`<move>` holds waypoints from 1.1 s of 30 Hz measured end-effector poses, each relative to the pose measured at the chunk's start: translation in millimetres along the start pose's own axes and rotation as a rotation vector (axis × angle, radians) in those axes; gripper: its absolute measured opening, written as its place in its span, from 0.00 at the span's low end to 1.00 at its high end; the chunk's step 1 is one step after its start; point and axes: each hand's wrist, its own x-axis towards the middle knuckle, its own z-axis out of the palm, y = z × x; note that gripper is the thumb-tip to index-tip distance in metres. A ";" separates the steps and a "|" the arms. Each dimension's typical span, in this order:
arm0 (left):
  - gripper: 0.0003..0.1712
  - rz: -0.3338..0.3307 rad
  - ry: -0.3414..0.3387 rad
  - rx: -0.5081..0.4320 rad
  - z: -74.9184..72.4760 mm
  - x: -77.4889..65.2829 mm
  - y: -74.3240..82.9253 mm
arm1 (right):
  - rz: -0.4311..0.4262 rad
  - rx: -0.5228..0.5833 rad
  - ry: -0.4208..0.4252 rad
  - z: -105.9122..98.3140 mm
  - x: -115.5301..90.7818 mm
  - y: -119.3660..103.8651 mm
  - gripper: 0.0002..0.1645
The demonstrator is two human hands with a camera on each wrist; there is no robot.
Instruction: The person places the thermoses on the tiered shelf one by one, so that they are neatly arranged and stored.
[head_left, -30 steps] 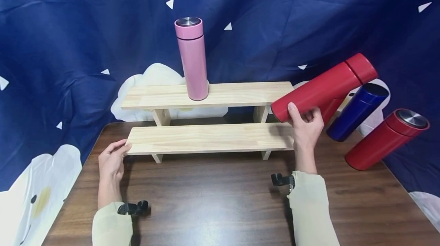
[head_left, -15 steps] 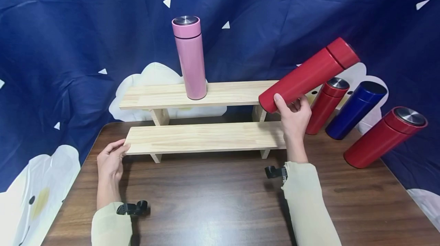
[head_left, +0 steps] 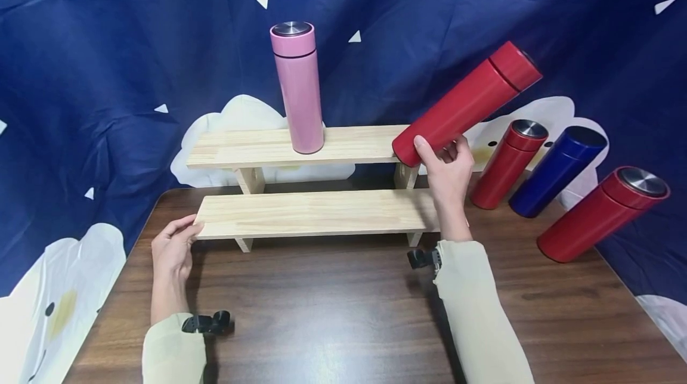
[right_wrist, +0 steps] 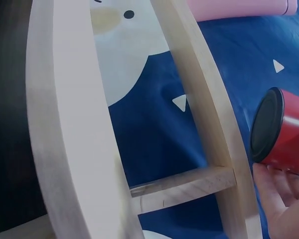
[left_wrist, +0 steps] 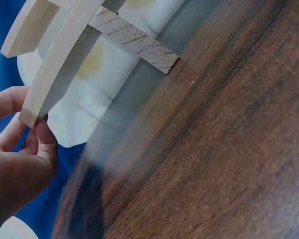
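My right hand (head_left: 449, 180) grips a red thermos bottle (head_left: 468, 102) near its lower end. The bottle leans with its lid up to the right, its base by the right end of the upper board of a two-tier wooden shelf (head_left: 316, 214). Its dark base (right_wrist: 267, 124) faces the shelf in the right wrist view; whether they touch I cannot tell. With thumb and fingers, my left hand (head_left: 173, 250) pinches the lower board's left end, as the left wrist view of the board (left_wrist: 55, 62) also shows. A pink thermos bottle (head_left: 299, 95) stands upright on the upper board.
To the right on the brown table (head_left: 322, 306) stand another red thermos (head_left: 507, 166), a blue thermos (head_left: 557, 174) and a further red thermos (head_left: 601, 217) near the edge. A dark blue cloth (head_left: 134, 56) hangs behind.
My right hand has carried the red thermos leftward and up toward the upper board, uncovering the red thermos behind it. The held bottle is tilted more upright. My left hand stays in place.
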 end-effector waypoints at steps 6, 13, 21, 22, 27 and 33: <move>0.14 -0.003 -0.006 0.001 1.4 1.0 0.4 | -0.028 -0.016 -0.035 8.3 4.2 -0.2 0.30; 0.14 -0.009 -0.004 0.000 1.1 0.3 0.3 | -0.040 -0.048 -0.082 19.9 6.8 -5.2 0.33; 0.14 -0.008 -0.002 -0.006 -0.1 0.1 0.8 | -0.027 -0.106 -0.121 32.8 6.8 -2.7 0.37; 0.14 -0.007 -0.001 -0.005 -0.3 0.1 0.9 | -0.027 -0.108 -0.127 34.3 6.7 -2.1 0.37; 0.14 0.007 -0.009 -0.023 0.3 0.0 -0.5 | -0.042 -0.119 -0.153 40.7 6.5 -2.2 0.38; 0.14 0.016 -0.009 -0.026 -0.3 0.8 -1.5 | -0.047 -0.139 -0.192 49.6 6.1 -3.6 0.39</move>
